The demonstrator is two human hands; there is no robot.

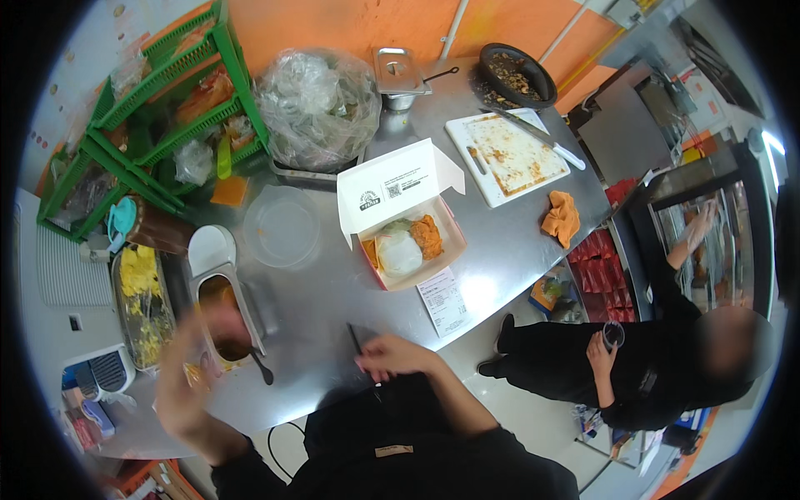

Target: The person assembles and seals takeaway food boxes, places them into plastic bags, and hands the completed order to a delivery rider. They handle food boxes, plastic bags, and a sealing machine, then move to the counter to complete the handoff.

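My left hand (181, 378), blurred by motion, is over the near left of the table, beside and partly above a steel container (249, 306) of brown sauce. What its fingers hold is not clear. A dark spoon handle (262, 367) sticks out at the container's near end. In my right hand (397, 357), near the table's front edge, is a thin black stick-like object (354, 340). Beyond it stands an open white cardboard box (420, 275) with its lid raised. Inside lie a white wrapped rounded item (400, 253), orange-brown breaded food (427, 237) and something greenish.
A printed receipt (442, 304) lies by the box. Behind are a cutting board (490, 181) with a knife (531, 132), an orange cloth (560, 219) and a bag of greens (319, 112). Green crates (169, 137) rise at left. A co-worker (562, 359) stands right, holding a small cup.
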